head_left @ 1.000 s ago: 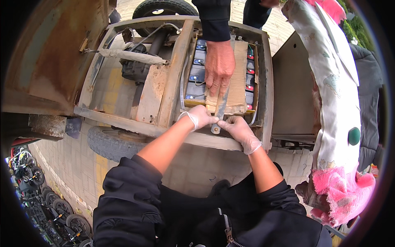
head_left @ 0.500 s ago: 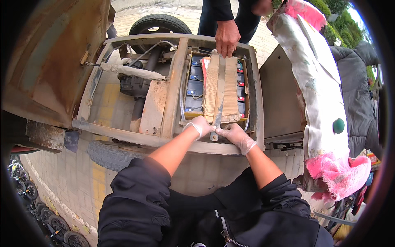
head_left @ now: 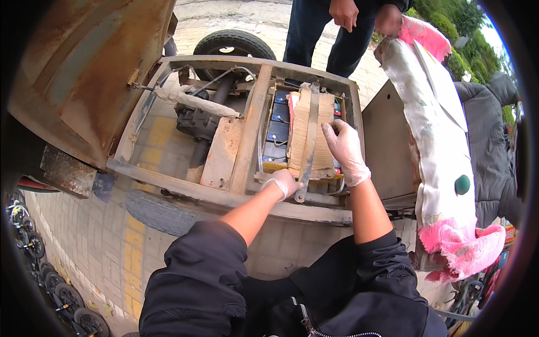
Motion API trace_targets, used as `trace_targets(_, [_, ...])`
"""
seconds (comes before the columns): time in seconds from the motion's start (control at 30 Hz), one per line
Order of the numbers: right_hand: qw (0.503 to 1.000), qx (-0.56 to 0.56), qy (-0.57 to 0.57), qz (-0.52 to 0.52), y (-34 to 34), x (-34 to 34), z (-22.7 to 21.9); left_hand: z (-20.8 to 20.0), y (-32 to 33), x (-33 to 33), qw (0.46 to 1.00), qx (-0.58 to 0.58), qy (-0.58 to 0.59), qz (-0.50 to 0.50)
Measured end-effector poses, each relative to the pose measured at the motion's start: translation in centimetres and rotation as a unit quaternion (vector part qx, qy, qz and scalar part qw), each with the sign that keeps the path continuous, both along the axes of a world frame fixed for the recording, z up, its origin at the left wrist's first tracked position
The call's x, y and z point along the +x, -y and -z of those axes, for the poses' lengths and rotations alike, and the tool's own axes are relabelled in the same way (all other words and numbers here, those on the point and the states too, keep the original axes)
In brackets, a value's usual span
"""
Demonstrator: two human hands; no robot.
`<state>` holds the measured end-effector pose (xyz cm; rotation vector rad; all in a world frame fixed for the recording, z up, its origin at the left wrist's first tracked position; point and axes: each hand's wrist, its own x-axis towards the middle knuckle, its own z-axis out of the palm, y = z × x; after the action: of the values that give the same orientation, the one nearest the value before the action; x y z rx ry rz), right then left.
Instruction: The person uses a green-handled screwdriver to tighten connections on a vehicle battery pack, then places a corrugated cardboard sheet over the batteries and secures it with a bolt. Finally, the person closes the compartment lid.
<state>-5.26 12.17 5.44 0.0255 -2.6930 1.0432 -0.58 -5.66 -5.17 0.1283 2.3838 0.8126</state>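
1 metal strip [head_left: 309, 137] crosses cardboard [head_left: 299, 132] over batteries [head_left: 277, 130]; left hand [head_left: 284, 182] pinches the strip's end; right hand [head_left: 346, 149] hovers, loosely spread.

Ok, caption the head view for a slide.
A metal strip crosses cardboard beside batteries: gloved left hand at the strip's near end, right hand off it, open.

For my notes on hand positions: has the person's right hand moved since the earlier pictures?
Yes: the right hand has moved forward, away from the frame's near rail.

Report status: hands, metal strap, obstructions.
Left hand at near end of metal strap; right hand off it. Strap lies over cardboard. Co-worker's hand clear of strap.
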Motion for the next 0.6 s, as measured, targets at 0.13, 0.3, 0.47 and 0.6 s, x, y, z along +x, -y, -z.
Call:
trace_targets(0.13, [0.957, -0.006, -0.286, -0.049, 2.5, -4.5, 0.9, 0.1, -0.2, -0.2, 1.0, -0.006, 0.002, 0.005])
trace_targets(0.3, [0.983, 0.041, -0.167, -0.063, 6.4, -4.0, 9.7, 0.4, -0.2, 0.4, 0.999, 0.024, 0.014, -0.041])
trace_targets(0.47, [0.979, 0.027, -0.176, -0.096, 8.4, -3.5, 9.3, 2.3, -0.5, 0.3, 1.0, 0.003, -0.013, -0.028])
trace_targets(0.6, [0.852, -0.011, -0.072, -0.518, 15.0, -0.8, 5.6, 5.0, -0.9, -0.6, 0.997, 0.043, -0.047, 0.035])
